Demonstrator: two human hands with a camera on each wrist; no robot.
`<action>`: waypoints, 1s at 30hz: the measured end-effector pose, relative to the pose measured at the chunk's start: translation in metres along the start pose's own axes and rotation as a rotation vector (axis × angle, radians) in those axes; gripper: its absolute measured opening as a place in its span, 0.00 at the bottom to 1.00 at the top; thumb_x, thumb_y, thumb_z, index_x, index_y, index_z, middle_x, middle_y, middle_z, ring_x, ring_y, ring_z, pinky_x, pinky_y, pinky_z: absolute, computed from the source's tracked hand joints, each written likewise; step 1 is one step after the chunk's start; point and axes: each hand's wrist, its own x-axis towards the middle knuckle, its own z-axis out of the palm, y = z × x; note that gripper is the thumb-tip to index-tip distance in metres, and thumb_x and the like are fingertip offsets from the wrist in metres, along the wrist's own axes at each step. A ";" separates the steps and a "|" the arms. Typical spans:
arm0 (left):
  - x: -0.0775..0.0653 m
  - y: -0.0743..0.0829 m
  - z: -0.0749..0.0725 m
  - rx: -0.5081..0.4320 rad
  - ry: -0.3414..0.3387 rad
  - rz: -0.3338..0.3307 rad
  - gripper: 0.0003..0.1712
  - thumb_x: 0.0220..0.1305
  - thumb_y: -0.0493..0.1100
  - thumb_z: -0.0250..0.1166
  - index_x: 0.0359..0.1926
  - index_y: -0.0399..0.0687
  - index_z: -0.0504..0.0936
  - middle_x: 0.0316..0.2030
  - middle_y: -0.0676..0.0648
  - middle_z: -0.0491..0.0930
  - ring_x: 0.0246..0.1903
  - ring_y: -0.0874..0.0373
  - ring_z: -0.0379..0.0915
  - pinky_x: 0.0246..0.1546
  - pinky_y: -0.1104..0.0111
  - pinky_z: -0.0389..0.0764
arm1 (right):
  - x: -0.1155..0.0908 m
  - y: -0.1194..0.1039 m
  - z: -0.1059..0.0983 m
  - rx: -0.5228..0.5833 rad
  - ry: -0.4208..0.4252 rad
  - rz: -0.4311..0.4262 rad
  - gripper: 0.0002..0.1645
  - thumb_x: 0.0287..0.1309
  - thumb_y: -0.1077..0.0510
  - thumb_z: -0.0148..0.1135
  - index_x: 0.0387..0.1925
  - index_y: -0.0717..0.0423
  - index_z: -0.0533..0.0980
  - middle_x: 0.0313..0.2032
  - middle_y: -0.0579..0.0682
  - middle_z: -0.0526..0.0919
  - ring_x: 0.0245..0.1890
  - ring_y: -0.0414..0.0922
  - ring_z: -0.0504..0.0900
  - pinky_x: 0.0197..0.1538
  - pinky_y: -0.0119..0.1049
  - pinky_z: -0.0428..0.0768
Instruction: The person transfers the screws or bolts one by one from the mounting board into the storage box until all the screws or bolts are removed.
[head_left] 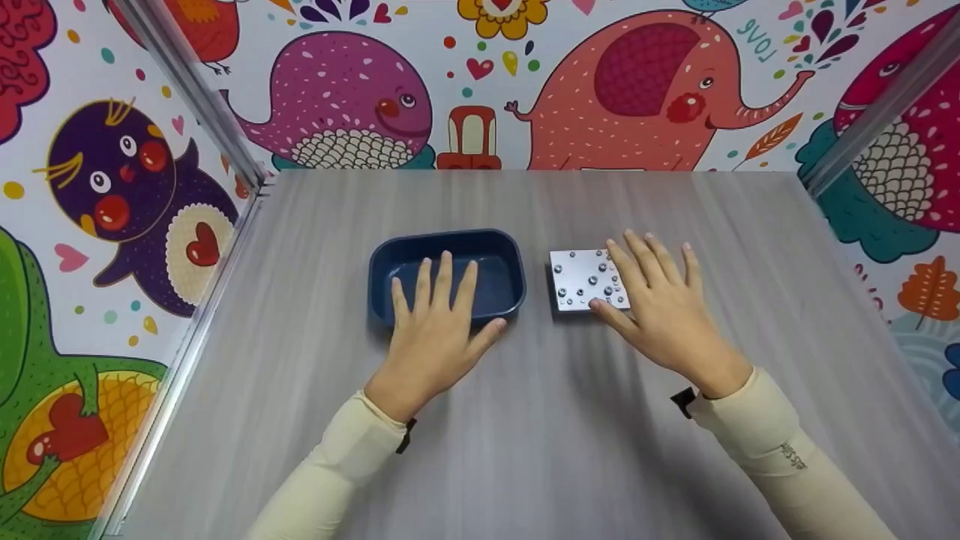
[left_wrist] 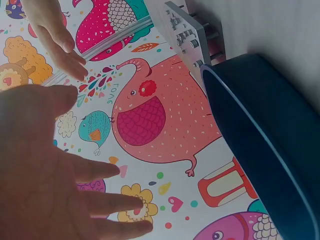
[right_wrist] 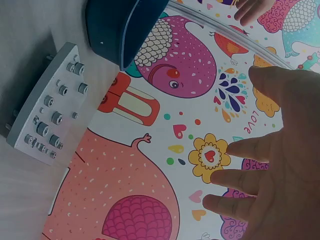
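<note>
My left hand (head_left: 439, 334) hovers with spread fingers over the near side of a dark blue rectangular tub (head_left: 495, 300). Nothing is in its grasp. To the right, my right hand (head_left: 667, 315) is spread out above the right edge of a square metal plate (head_left: 574, 281), hiding part of it in the head view. Several screws (right_wrist: 56, 118) of different sizes stand in the plate, and their ends poke out underneath in the left wrist view. Both wrist views show the hands raised clear of the tub and plate, holding nothing.
A grey wood-grain table (head_left: 525, 450) lies under everything. Walls printed with cartoon animals, such as a coral elephant (head_left: 570, 135), rise at the back and both sides. Metal rails (head_left: 187, 90) run along the wall corners.
</note>
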 end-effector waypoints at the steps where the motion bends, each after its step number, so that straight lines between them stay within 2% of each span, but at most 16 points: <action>1: 0.001 -0.001 0.000 0.005 0.000 -0.002 0.47 0.72 0.71 0.46 0.79 0.47 0.53 0.76 0.33 0.46 0.74 0.34 0.41 0.65 0.32 0.42 | -0.001 0.001 0.000 0.000 0.004 0.004 0.47 0.67 0.36 0.56 0.77 0.55 0.55 0.75 0.61 0.55 0.73 0.63 0.51 0.69 0.65 0.36; 6: 0.003 -0.014 0.000 0.014 0.019 -0.025 0.42 0.75 0.65 0.47 0.78 0.45 0.56 0.75 0.33 0.50 0.72 0.34 0.47 0.65 0.34 0.50 | -0.004 0.007 0.001 0.001 0.038 0.011 0.44 0.70 0.37 0.53 0.77 0.57 0.56 0.74 0.61 0.57 0.72 0.63 0.53 0.69 0.66 0.36; 10: 0.000 -0.032 0.001 0.007 0.036 -0.066 0.39 0.76 0.60 0.49 0.77 0.42 0.56 0.74 0.31 0.53 0.70 0.33 0.51 0.63 0.35 0.56 | -0.006 0.011 0.004 -0.007 0.056 0.008 0.42 0.72 0.39 0.51 0.76 0.57 0.58 0.73 0.61 0.58 0.72 0.63 0.54 0.69 0.66 0.38; 16: -0.008 -0.073 0.011 -0.011 0.109 -0.141 0.36 0.75 0.51 0.55 0.74 0.34 0.61 0.68 0.27 0.61 0.63 0.30 0.61 0.51 0.36 0.70 | -0.006 0.017 0.010 -0.039 0.079 -0.016 0.37 0.71 0.47 0.55 0.74 0.59 0.60 0.72 0.61 0.62 0.70 0.63 0.58 0.68 0.68 0.42; 20: -0.007 -0.105 0.024 -0.029 0.152 -0.196 0.31 0.74 0.44 0.57 0.69 0.27 0.65 0.64 0.26 0.66 0.58 0.28 0.65 0.44 0.38 0.75 | -0.006 0.023 0.013 -0.050 0.084 -0.013 0.35 0.71 0.52 0.56 0.74 0.60 0.61 0.71 0.61 0.63 0.70 0.63 0.60 0.67 0.70 0.44; 25: 0.000 -0.133 0.041 -0.090 0.106 -0.286 0.30 0.73 0.40 0.57 0.67 0.23 0.64 0.61 0.23 0.66 0.57 0.26 0.64 0.48 0.39 0.73 | -0.004 0.033 0.014 -0.042 0.109 -0.002 0.35 0.69 0.55 0.58 0.73 0.60 0.62 0.70 0.62 0.65 0.69 0.63 0.61 0.66 0.71 0.46; 30: 0.009 -0.145 0.053 -0.170 0.060 -0.339 0.32 0.75 0.41 0.54 0.69 0.21 0.60 0.57 0.22 0.66 0.54 0.26 0.67 0.50 0.39 0.72 | -0.002 0.048 0.020 -0.031 0.136 0.010 0.33 0.68 0.57 0.59 0.71 0.60 0.65 0.68 0.62 0.68 0.66 0.63 0.65 0.65 0.71 0.48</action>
